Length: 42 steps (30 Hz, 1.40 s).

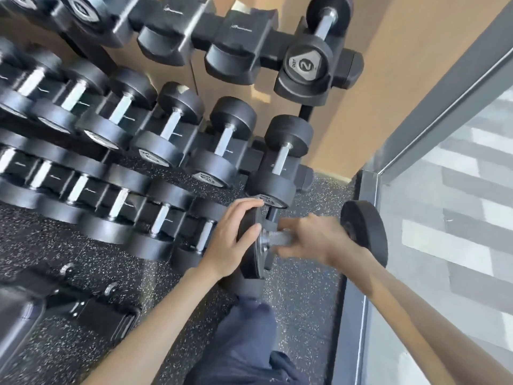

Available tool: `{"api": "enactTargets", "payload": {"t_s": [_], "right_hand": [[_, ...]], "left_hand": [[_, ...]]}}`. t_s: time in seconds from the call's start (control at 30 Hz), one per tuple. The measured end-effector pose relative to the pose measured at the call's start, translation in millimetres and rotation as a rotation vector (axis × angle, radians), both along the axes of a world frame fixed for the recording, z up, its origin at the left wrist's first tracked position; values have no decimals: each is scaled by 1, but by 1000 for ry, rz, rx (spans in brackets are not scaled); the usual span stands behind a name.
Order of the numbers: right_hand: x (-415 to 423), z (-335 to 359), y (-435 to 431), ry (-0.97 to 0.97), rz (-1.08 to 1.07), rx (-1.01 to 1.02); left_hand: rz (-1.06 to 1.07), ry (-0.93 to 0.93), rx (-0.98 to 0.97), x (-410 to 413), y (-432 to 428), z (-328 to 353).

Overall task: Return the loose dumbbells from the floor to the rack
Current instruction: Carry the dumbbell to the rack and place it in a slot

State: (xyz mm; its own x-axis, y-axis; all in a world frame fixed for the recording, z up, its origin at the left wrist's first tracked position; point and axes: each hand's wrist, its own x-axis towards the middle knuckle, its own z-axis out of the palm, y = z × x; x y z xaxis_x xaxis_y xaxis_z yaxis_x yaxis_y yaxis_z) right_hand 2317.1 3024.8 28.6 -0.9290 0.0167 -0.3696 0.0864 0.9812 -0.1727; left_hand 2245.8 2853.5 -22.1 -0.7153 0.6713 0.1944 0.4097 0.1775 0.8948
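Note:
A black round-headed dumbbell (363,232) with a steel handle hangs sideways just off the right end of the lowest rack tier. My right hand (311,237) is wrapped around its handle. My left hand (236,237) lies flat against the outer face of its left head, fingers spread over the rim. The three-tier black rack (202,26) fills the upper left; rows of matching dumbbells sit in its cradles. Two cradles on the top tier (163,43) are bare, and a small dumbbell marked 2 (305,65) sits at that tier's right end.
A glass partition with a grey frame (369,190) runs close along the right, almost touching the dumbbell's right head. Speckled black rubber floor (305,301) lies below. A black bench base (55,307) stands at lower left. My leg in dark trousers (244,343) is under my arms.

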Motion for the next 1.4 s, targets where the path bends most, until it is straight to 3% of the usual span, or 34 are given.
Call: {"api": "enactTargets", "payload": {"t_s": [0.27,0.67,1.27,1.4], "right_hand": [[-62,27,97,98,157,49],[-146,61,227,211,537,69],[-334,131,271,422,813,94],[-390,126,268,449,849,103]], "left_hand": [[123,74,37,-46,88,31],[533,149,96,-56,215,59],[819,374,294,-208,275,113],[843,368,242,-253,273,112]]}}
